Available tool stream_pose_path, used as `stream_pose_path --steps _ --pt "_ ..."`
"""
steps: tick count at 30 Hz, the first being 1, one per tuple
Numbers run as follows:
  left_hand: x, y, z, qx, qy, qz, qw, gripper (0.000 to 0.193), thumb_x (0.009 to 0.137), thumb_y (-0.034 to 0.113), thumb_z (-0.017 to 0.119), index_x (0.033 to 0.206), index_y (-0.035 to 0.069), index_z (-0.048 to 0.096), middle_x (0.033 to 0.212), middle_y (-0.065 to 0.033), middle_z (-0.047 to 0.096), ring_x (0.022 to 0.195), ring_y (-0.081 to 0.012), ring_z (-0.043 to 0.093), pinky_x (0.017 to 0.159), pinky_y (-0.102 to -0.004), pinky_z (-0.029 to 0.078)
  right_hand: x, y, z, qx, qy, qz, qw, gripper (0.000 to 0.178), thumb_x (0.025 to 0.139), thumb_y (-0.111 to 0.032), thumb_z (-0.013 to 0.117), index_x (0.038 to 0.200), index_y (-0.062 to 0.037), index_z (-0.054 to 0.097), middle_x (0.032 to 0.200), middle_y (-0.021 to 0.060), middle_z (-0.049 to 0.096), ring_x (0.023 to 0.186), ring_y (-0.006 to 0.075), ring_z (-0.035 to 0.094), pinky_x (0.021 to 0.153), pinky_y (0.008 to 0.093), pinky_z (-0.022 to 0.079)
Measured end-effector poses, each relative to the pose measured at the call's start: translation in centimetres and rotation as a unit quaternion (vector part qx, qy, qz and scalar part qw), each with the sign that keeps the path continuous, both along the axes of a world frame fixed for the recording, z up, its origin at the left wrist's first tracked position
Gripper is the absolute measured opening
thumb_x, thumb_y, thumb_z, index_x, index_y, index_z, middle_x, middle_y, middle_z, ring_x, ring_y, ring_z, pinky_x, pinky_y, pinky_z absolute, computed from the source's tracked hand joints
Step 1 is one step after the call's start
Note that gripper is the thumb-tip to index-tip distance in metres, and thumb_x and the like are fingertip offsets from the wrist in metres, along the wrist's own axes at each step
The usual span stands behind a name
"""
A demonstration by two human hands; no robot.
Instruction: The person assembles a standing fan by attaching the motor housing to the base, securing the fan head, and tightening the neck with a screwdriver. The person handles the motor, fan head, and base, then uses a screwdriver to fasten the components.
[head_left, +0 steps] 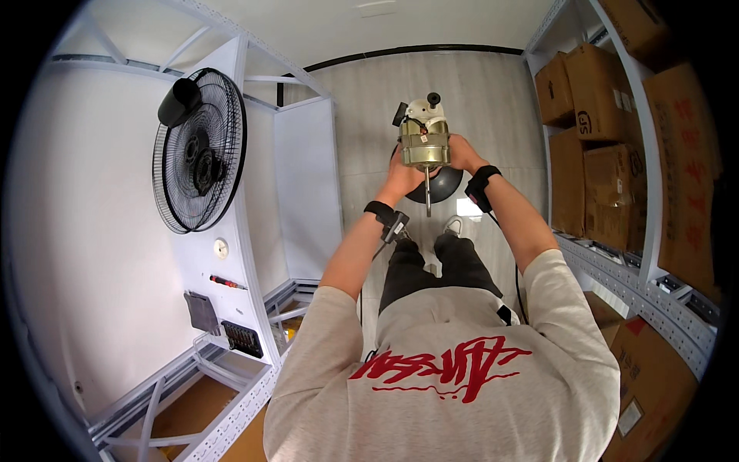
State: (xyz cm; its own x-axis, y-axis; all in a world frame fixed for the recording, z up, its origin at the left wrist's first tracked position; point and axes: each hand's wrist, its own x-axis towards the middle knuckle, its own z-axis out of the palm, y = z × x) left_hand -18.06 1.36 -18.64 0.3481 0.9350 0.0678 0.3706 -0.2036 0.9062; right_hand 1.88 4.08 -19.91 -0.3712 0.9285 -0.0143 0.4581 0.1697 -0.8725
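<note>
In the middle of the head view, a bare fan motor (425, 154) with a metal shaft stands upright over a round black base (440, 189) on the floor. My left hand (402, 177) grips the motor's lower left side, its fingertips hidden beneath the housing. From the right, my right hand (464, 154) is closed against the other side, with its fingers partly covered too. A white gear housing with a black knob (434, 99) sits at the motor's far end. Black straps with small devices wrap both my wrists.
On the white shelf at left lie a black fan grille (198, 150), a white round cap (222, 248), a red-and-black screwdriver (228, 282) and a black bit set (242, 339). Racks with cardboard boxes (604, 88) line the right side.
</note>
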Motion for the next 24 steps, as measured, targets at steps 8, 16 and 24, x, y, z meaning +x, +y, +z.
stream_pose_path --steps 8,16,24 --pt "-2.7 -0.8 1.5 0.081 0.152 -0.041 0.984 0.069 0.073 0.036 0.086 0.129 0.007 0.058 0.129 -0.013 0.063 0.116 -0.0302 0.06 0.1 -0.0426 0.049 -2.9 -0.2 -0.4 0.01 0.039 0.032 0.999 0.052 0.078 -0.016 0.076 0.126 -0.0046 0.057 0.119 0.0207 0.066 0.111 0.0376 0.063 0.095 0.0422 0.05" --pt "-6.8 0.0 9.4 0.046 0.082 -0.039 0.995 0.058 0.079 0.01 0.07 0.135 0.007 0.056 0.134 -0.0186 0.06 0.118 -0.0401 0.058 0.103 -0.046 0.047 2.9 -0.4 -3.4 -0.017 -0.006 -0.108 0.994 0.056 0.085 0.003 0.06 0.14 -0.0051 0.052 0.136 0.019 0.06 0.125 0.0349 0.059 0.102 0.0414 0.048" --pt "-20.2 0.7 17.6 0.141 0.142 0.168 0.965 0.032 0.086 0.011 0.067 0.118 0.007 0.069 0.111 -0.0116 0.072 0.097 -0.0246 0.07 0.083 -0.0357 0.055 2.4 -1.7 16.5 0.066 0.111 -0.177 0.976 0.043 0.097 -0.003 0.057 0.14 -0.0081 0.055 0.145 0.0094 0.055 0.136 0.0229 0.05 0.111 0.0368 0.042"
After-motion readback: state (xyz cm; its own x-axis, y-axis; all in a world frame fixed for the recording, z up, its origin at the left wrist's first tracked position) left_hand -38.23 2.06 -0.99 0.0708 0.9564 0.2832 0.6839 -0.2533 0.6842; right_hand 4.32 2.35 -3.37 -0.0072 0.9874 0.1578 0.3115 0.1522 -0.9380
